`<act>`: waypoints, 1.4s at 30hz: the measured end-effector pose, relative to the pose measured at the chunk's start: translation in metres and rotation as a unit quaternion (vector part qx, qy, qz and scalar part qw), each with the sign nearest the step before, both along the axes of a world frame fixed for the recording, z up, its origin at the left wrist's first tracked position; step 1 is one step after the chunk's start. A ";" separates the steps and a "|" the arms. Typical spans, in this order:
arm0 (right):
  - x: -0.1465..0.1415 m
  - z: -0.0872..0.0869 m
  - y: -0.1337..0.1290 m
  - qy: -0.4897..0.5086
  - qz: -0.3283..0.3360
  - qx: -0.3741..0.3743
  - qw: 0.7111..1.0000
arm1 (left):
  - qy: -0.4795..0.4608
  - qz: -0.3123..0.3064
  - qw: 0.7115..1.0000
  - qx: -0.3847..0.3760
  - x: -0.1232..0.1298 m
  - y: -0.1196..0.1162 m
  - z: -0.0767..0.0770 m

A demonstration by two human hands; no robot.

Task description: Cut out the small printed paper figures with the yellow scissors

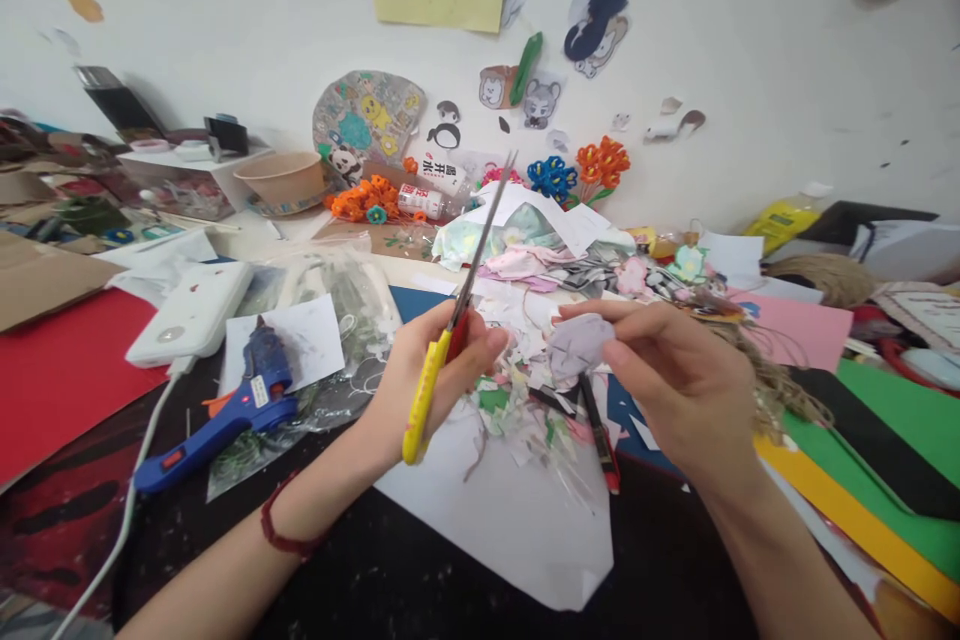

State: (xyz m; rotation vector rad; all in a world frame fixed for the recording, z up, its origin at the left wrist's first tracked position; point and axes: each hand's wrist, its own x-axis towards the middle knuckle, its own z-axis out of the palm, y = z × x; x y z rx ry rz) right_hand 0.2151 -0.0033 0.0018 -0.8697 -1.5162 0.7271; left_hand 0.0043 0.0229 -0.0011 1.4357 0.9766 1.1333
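My left hand is wrapped round a pair of scissors with yellow and red handles, its blades pointing up and away. Between the thumb and fingers of my right hand is a small pale paper cutout with faint lines drawn on it. Both hands are above a heap of paper scraps, some white and some green, on a white sheet. A black and red pen-like tool lies under the cutout, beside the scraps.
A blue glue gun lies at the left, near a white power bank with a cable. Crumpled fabric and orange flowers stand further back. Coloured sheets and a black flat object lie at the right.
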 end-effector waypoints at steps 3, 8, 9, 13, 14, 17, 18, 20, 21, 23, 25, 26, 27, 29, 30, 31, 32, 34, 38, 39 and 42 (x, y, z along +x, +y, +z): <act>0.000 0.000 0.001 -0.022 0.004 -0.029 0.999 | -0.021 0.004 1.000 -0.014 0.000 0.001 0.002; 0.000 -0.003 0.005 -0.043 0.033 -0.064 0.996 | -0.070 -0.044 0.996 -0.013 0.001 -0.001 0.001; 0.000 -0.004 0.005 -0.044 0.035 -0.071 0.996 | -0.067 -0.047 0.996 -0.022 0.001 -0.001 0.000; -0.001 -0.006 0.006 -0.045 0.046 -0.088 0.994 | -0.041 -0.037 0.998 -0.043 0.003 -0.001 -0.005; -0.001 -0.006 0.006 -0.045 0.045 -0.088 0.994 | -0.036 -0.039 0.998 -0.045 0.004 -0.001 -0.006; -0.002 -0.005 0.005 -0.045 0.034 -0.086 0.995 | -0.027 -0.046 0.998 -0.040 0.005 -0.001 -0.007; -0.002 -0.005 0.005 -0.044 0.032 -0.086 0.995 | -0.022 -0.044 0.998 -0.036 0.005 -0.001 -0.008; -0.002 -0.004 0.005 -0.044 0.034 -0.084 0.995 | -0.010 -0.040 0.998 -0.037 0.004 -0.001 -0.007; -0.001 -0.004 0.006 -0.044 0.034 -0.080 0.995 | -0.008 -0.042 0.998 -0.042 0.003 -0.001 -0.006; 0.001 -0.004 0.006 -0.045 0.030 -0.071 0.996 | -0.011 -0.046 0.998 -0.051 0.001 -0.001 -0.005; 0.002 -0.005 0.006 -0.048 0.022 -0.066 0.996 | -0.012 -0.039 0.998 -0.049 0.000 -0.001 -0.004; 0.002 -0.005 0.006 -0.049 0.020 -0.066 0.996 | -0.012 -0.032 0.998 -0.046 0.000 -0.001 -0.004; 0.002 -0.005 0.006 -0.050 0.018 -0.068 0.996 | -0.012 -0.025 0.999 -0.041 0.000 -0.001 -0.004; 0.002 -0.005 0.006 -0.049 0.020 -0.074 0.996 | -0.017 -0.022 0.999 -0.037 0.001 -0.001 -0.004; 0.001 -0.005 0.006 -0.046 0.023 -0.077 0.996 | -0.023 -0.025 0.999 -0.036 0.002 -0.001 -0.004; 0.000 -0.005 0.006 -0.044 0.026 -0.080 0.996 | -0.027 -0.030 0.999 -0.036 0.004 -0.001 -0.004; -0.001 -0.004 0.006 -0.042 0.029 -0.082 0.995 | -0.029 -0.034 0.998 -0.034 0.005 -0.001 -0.004; -0.002 -0.004 0.006 -0.044 0.031 -0.085 0.995 | -0.025 -0.034 0.999 -0.026 0.006 -0.002 -0.005; 0.000 -0.002 0.007 -0.073 0.011 -0.100 0.992 | -0.016 -0.011 1.000 -0.010 0.005 -0.003 -0.006; 0.001 -0.001 0.007 -0.077 0.006 -0.107 0.991 | -0.016 -0.005 1.000 -0.009 0.005 -0.003 -0.006; 0.003 -0.001 0.008 -0.087 0.008 -0.130 0.988 | -0.020 0.014 1.000 -0.002 0.003 -0.003 -0.004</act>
